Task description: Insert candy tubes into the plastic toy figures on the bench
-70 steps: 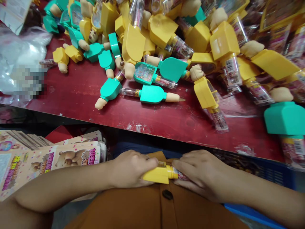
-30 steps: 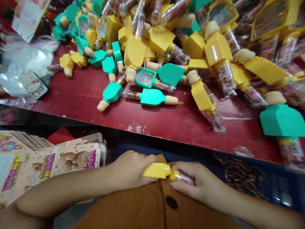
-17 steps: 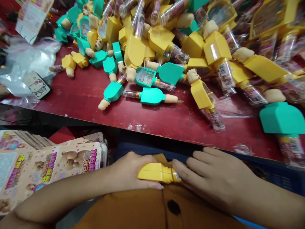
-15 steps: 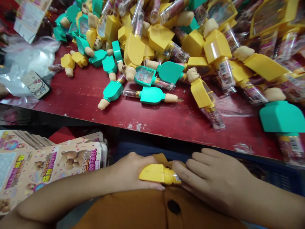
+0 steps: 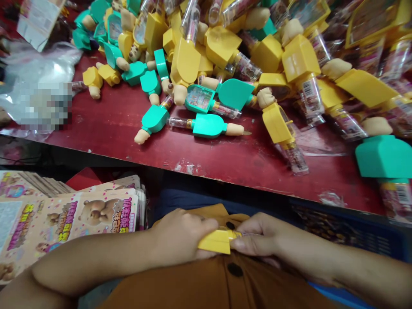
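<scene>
Close against my brown shirt, my left hand [image 5: 182, 234] is wrapped round the body of a yellow plastic candy toy [image 5: 215, 242]. My right hand [image 5: 262, 236] pinches the toy's narrow end, where a clear tube seems to join it; the fingers hide most of that part. On the table beyond lies a heap of similar toys, each with a yellow or green body. Nearest are a green candy toy [image 5: 209, 125] lying flat and a yellow candy toy [image 5: 277, 124], both with beige bear-like tops and clear tubes of small candies.
The red table [image 5: 109, 128] ends just ahead of my lap. Printed bear cards [image 5: 96, 219] are stacked at lower left. A clear plastic bag [image 5: 35, 73] lies at the table's left. Below the table's right side sits a blue basket [image 5: 363, 240] with small items inside.
My right hand has turned and drawn slightly lower, its thumb now along the toy's narrow end. The yellow toy has rotated and shifted a little right in my left hand.
</scene>
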Demonstrator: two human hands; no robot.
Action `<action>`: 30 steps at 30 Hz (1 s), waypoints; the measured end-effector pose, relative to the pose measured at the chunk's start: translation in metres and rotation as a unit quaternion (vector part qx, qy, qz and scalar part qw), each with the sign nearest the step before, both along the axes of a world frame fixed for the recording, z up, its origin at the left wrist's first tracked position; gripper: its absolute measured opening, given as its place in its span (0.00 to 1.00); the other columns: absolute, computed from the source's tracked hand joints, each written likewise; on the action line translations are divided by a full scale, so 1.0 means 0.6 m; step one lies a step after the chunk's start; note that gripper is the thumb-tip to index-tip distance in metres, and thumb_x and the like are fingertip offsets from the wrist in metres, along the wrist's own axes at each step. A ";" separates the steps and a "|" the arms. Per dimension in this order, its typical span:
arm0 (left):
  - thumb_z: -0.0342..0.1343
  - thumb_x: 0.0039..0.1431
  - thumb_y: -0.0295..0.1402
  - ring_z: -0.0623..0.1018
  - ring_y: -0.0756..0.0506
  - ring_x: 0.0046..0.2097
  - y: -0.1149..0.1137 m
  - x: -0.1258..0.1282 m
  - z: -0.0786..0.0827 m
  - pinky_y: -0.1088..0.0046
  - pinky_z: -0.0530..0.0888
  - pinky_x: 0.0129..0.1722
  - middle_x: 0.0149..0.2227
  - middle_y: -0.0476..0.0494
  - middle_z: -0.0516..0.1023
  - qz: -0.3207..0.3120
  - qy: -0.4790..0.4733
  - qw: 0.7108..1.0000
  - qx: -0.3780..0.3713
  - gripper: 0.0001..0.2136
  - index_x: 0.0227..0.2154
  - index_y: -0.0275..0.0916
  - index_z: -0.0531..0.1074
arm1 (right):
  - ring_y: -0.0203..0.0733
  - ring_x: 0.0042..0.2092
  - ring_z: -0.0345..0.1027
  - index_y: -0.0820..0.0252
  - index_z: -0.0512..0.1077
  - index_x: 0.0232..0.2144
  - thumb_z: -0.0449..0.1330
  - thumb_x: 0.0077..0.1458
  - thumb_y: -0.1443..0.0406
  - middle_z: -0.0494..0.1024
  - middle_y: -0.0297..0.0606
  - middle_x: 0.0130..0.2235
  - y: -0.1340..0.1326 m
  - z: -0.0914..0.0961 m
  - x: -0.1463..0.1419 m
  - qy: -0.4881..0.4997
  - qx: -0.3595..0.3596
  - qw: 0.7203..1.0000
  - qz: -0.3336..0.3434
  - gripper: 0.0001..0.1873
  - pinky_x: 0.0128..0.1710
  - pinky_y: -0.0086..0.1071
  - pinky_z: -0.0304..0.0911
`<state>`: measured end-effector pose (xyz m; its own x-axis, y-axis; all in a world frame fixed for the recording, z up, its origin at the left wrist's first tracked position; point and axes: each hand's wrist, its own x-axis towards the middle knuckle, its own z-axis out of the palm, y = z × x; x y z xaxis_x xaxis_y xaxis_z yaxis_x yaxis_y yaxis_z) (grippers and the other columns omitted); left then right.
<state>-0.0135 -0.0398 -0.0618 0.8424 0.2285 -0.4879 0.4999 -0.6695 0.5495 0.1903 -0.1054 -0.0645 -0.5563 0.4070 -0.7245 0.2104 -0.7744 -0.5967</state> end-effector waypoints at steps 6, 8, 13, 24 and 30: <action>0.53 0.56 0.45 0.78 0.45 0.30 0.027 0.003 0.016 0.74 0.68 0.25 0.30 0.51 0.77 0.046 -0.051 0.997 0.022 0.13 0.38 0.43 0.68 | 0.42 0.30 0.62 0.60 0.68 0.39 0.49 0.65 0.56 0.70 0.38 0.30 -0.010 0.003 0.027 -0.230 0.583 0.775 0.084 0.14 0.28 0.32 0.56; 0.52 0.56 0.45 0.78 0.45 0.30 0.028 0.004 0.010 0.73 0.69 0.26 0.31 0.51 0.77 0.025 -0.059 0.997 0.040 0.13 0.38 0.42 0.68 | 0.42 0.27 0.61 0.60 0.69 0.35 0.44 0.67 0.58 0.69 0.37 0.26 -0.018 -0.001 0.026 -0.241 0.628 0.734 0.096 0.18 0.26 0.32 0.54; 0.49 0.58 0.43 0.76 0.45 0.28 0.023 0.011 -0.007 0.71 0.68 0.23 0.31 0.47 0.75 -0.064 -0.078 0.986 0.130 0.13 0.38 0.39 0.68 | 0.33 0.17 0.43 0.59 0.65 0.24 0.49 0.54 0.41 0.55 0.27 0.16 -0.012 -0.005 0.010 -0.047 0.059 0.995 -0.058 0.28 0.16 0.26 0.41; 0.51 0.57 0.41 0.77 0.45 0.29 0.039 0.013 0.008 0.72 0.68 0.26 0.32 0.50 0.76 -0.058 -0.070 0.991 0.094 0.11 0.38 0.42 0.67 | 0.41 0.27 0.63 0.59 0.71 0.32 0.57 0.56 0.48 0.68 0.33 0.24 -0.006 -0.008 0.025 -0.258 0.394 0.882 0.031 0.20 0.26 0.28 0.59; 0.50 0.57 0.42 0.76 0.45 0.27 0.038 0.019 0.000 0.73 0.67 0.23 0.29 0.50 0.75 -0.068 -0.059 0.986 0.141 0.11 0.37 0.41 0.67 | 0.40 0.26 0.63 0.59 0.70 0.34 0.57 0.58 0.51 0.69 0.34 0.25 -0.019 -0.006 0.027 -0.295 0.497 0.814 0.058 0.16 0.26 0.28 0.58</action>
